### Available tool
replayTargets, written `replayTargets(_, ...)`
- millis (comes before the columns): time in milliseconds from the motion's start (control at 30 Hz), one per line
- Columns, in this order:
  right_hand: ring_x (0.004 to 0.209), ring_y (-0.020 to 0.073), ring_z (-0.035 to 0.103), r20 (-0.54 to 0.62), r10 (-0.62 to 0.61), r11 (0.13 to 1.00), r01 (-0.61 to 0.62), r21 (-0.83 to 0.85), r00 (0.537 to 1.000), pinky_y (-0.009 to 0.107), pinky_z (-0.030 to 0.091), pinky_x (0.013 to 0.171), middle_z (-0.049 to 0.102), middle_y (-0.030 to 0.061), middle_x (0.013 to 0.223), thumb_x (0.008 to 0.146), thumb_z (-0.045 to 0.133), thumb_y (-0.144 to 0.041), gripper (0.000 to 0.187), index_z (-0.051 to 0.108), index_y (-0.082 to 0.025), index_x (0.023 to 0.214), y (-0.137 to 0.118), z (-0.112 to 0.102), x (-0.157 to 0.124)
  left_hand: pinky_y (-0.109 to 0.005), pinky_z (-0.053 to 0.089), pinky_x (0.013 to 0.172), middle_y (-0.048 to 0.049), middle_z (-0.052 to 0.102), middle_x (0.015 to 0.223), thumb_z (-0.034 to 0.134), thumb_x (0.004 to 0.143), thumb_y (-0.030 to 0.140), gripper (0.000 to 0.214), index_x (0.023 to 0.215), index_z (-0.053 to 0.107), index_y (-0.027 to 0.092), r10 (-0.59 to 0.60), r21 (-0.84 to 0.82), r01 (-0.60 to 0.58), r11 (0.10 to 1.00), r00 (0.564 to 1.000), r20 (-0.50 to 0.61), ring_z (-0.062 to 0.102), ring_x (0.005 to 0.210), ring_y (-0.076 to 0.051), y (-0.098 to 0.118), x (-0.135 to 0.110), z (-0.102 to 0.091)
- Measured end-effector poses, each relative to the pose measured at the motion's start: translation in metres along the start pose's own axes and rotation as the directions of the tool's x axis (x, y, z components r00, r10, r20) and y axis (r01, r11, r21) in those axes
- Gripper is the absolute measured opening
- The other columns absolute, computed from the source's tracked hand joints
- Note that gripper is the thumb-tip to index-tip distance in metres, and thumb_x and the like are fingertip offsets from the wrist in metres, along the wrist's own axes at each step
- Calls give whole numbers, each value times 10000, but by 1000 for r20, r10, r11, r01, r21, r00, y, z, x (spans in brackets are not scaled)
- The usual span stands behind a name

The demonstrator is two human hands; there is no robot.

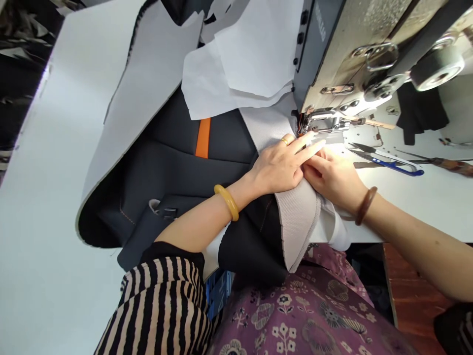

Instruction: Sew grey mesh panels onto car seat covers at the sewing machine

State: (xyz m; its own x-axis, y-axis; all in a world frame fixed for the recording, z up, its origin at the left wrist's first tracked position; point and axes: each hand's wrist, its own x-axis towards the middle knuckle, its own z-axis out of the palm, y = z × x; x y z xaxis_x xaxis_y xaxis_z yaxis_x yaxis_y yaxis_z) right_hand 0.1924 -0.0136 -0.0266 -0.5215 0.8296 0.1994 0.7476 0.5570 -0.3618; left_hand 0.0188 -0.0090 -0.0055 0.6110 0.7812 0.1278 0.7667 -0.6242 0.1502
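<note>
My left hand (283,165) lies flat on a beige mesh fabric strip (297,217), fingers stretched toward the presser foot (314,123) of the sewing machine (354,54). A yellow bangle sits on that wrist. My right hand (332,177) is curled beside it, fingers pinching the fabric edge just in front of the foot. A brown bangle is on the right wrist. Dark grey padded fabric (177,162) with an orange stripe (203,138) spreads left of the machine, partly under white backing sheets (240,64).
Blue-handled snips (391,162) and another tool with a brown handle (451,165) lie on the white table (48,197) right of the needle. A black buckle (168,212) sits on the dark fabric. The table edge runs by my lap.
</note>
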Motion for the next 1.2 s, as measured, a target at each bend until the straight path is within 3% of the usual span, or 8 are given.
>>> replayTargets(100, 618, 132, 458, 89, 9, 995, 0, -101, 996, 258, 270, 541, 613, 85, 801, 938, 317, -362, 420, 683, -159, 903, -5, -8, -8, -353, 523, 742, -87, 500, 1417, 441, 857, 160, 494, 1330, 558, 239, -22, 17, 21, 1000, 999, 31, 498, 1175, -283, 2, 1, -1)
replayTargets(233, 480, 120, 381, 227, 141, 946, -63, -317, 964, 283, 126, 497, 637, 62, 678, 961, 270, -404, 478, 693, -183, 939, -15, -18, -10, -340, 517, 690, -102, 536, 1371, 431, 869, 175, 457, 1294, 592, 223, -49, 35, 47, 998, 997, 56, 522, 1148, -284, 5, 2, -2)
replayTargets(467, 462, 153, 447, 362, 213, 918, -59, -391, 907, 281, 138, 493, 632, 94, 600, 966, 246, -351, 472, 687, -187, 1003, -24, -29, 0, -351, 491, 837, -117, 648, 1136, 391, 908, 183, 314, 1010, 683, 126, 22, 38, -23, 999, 1000, 5, 569, 1022, -239, -3, 1, 6)
replayTargets(667, 483, 179, 506, 386, 221, 911, -48, -410, 895, 281, 150, 491, 624, 94, 583, 973, 244, -375, 482, 686, -208, 1065, -21, -29, 0, -343, 471, 884, -107, 652, 1088, 390, 920, 171, 283, 948, 669, 131, 23, 30, -23, 999, 1000, -19, 577, 1006, -222, -3, 2, 7)
replayTargets(800, 460, 173, 482, 352, 190, 893, -12, -450, 917, 285, 142, 483, 592, 79, 541, 972, 237, -384, 487, 687, -217, 1059, -17, -28, 4, -367, 480, 874, -116, 647, 1106, 380, 922, 162, 288, 967, 663, 135, -16, 28, 16, 999, 1000, -5, 573, 1040, -231, -3, 7, 7)
replayTargets(1200, 530, 202, 518, 325, 229, 878, -50, -476, 918, 292, 192, 518, 614, 111, 609, 959, 263, -388, 474, 697, -213, 1032, -10, -30, 21, -423, 500, 853, -99, 634, 1082, 379, 931, 201, 283, 937, 660, 169, -86, -11, 85, 996, 996, -32, 565, 1073, -263, -14, 22, 12)
